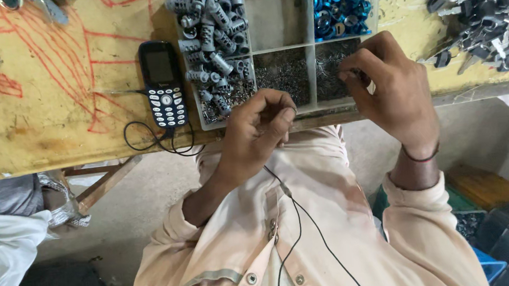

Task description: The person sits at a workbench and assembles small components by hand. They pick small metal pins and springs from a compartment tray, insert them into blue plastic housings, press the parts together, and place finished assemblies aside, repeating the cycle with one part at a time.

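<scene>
Two bare hands worked at the near edge of a yellow workbench, seen from above; the left hand was curled, fingertips pinched together as if on something too small to make out; the right hand, at about three o'clock from it, pinched a tiny dark piece over a clear compartment tray. That tray held grey ribbed cylinders at its ten o'clock side, blue rings at one o'clock, and fine metal bits nearest the hands. A dark keypad phone lay just left of the tray — its black cord trailed down over the person's pale shirt; dark flat parts were heaped at two o'clock.
</scene>
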### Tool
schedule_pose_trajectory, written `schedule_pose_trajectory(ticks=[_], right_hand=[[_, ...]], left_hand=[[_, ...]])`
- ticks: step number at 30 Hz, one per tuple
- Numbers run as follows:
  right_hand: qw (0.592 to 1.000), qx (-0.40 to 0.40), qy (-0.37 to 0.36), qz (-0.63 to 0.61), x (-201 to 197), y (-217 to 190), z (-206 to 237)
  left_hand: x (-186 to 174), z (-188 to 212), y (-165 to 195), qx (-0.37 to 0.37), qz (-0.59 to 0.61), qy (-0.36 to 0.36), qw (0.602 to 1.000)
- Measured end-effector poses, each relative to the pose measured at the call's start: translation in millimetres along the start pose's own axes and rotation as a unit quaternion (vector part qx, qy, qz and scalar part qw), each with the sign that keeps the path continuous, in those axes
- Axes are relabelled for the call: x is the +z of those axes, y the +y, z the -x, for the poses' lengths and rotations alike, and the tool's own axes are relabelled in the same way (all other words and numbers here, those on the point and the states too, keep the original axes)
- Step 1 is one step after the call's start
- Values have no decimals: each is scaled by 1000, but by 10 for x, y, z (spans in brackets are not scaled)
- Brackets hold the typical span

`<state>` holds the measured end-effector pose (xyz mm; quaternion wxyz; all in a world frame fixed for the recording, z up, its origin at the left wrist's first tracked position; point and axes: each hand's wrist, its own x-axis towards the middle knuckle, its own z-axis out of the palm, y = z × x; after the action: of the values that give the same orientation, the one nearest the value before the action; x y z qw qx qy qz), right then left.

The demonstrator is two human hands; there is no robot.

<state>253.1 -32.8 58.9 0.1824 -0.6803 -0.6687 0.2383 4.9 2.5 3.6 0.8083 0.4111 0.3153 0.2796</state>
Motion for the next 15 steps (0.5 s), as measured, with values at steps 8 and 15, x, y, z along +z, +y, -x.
schedule_pose_trajectory(ticks=[8,15], right_hand=[[946,-61,116,-298,568,-303,256],[859,17,59,-508,771,-254,279]], left_hand=[[140,-2,-53,-22,62,22,998],[7,-12,-61,-67,138,-41,987]])
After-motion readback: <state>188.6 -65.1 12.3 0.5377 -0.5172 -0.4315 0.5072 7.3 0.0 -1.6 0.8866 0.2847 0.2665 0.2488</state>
